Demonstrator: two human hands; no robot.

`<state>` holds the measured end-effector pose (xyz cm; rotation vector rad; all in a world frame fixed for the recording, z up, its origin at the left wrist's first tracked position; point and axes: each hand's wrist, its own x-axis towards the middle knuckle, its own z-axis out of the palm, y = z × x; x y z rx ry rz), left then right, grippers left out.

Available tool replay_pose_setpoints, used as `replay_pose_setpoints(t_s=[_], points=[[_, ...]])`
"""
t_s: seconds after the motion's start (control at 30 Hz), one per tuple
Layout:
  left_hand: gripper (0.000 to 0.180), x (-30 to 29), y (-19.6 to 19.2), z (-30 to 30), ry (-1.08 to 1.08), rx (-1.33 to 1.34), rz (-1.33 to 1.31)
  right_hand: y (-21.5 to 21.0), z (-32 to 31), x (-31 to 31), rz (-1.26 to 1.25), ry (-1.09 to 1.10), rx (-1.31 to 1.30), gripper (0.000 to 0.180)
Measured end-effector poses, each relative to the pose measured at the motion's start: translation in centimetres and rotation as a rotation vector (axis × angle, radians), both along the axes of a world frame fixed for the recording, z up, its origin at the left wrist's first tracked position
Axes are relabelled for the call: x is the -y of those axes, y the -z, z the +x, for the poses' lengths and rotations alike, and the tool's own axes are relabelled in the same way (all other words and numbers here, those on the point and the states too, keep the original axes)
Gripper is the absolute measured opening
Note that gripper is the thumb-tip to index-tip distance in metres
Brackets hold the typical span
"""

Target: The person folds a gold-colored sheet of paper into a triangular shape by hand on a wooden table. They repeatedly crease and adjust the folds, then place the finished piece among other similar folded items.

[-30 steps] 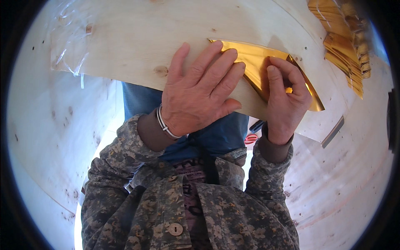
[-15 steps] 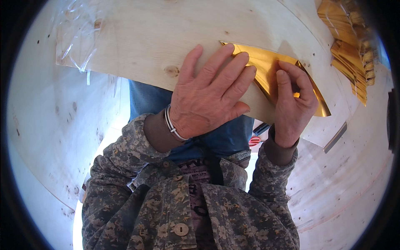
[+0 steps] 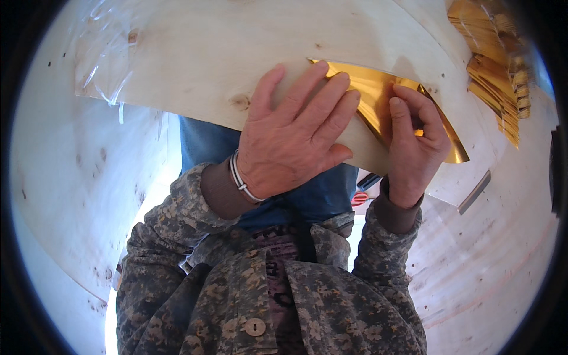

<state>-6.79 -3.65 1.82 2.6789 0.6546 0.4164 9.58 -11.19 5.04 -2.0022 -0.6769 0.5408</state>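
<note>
A shiny gold foil sheet [image 3: 378, 83] lies on the pale wooden board [image 3: 195, 71], its right end lifted and curled. My left hand [image 3: 296, 127] is spread out, palm down, its fingertips resting on the foil's left part. My right hand [image 3: 417, 133] pinches the foil between thumb and forefinger near the curled right end. The other fingers of that hand are bent and partly hidden behind the thumb. Some of the foil's lower edge is covered by both hands.
Bundles of gold folded foil pieces [image 3: 494, 83] lie at the far right. Clear plastic strips [image 3: 106, 77] sit at the upper left. A narrow flat metal strip [image 3: 474, 192] lies right of my right hand. Red-handled scissors [image 3: 359, 199] are below the board's edge.
The whole view has shifted very slightly. Both hands keep nearly the same position on the foil, which shows no clear change of shape.
</note>
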Motion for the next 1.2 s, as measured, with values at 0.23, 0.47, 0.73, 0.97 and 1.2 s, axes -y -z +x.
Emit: replay_pose_setpoints(t_s=[0.23, 0.47, 0.73, 0.97, 1.2], points=[[0.067, -0.01, 0.15, 0.05, 0.003, 0.006, 0.0, 0.3, 0.21, 0.16, 0.0, 0.002, 0.052, 0.012], [0.066, 0.05, 0.45, 0.12, 0.005, 0.001, 0.029, 0.6, 0.45, 0.35, -0.042, 0.007, 0.128, 0.012], [0.066, 0.13, 0.63, 0.08, -0.001, 0.005, 0.034, 0.64, 0.37, 0.37, -0.024, 0.067, 0.028, 0.012], [0.063, 0.19, 0.79, 0.13, -0.013, 0.024, 0.029, 0.53, 0.26, 0.42, -0.02, 0.083, -0.014, 0.009], [0.06, 0.22, 0.79, 0.28, -0.023, 0.037, 0.014, 0.92, 0.36, 0.54, -0.002, 0.086, -0.008, 0.009]])
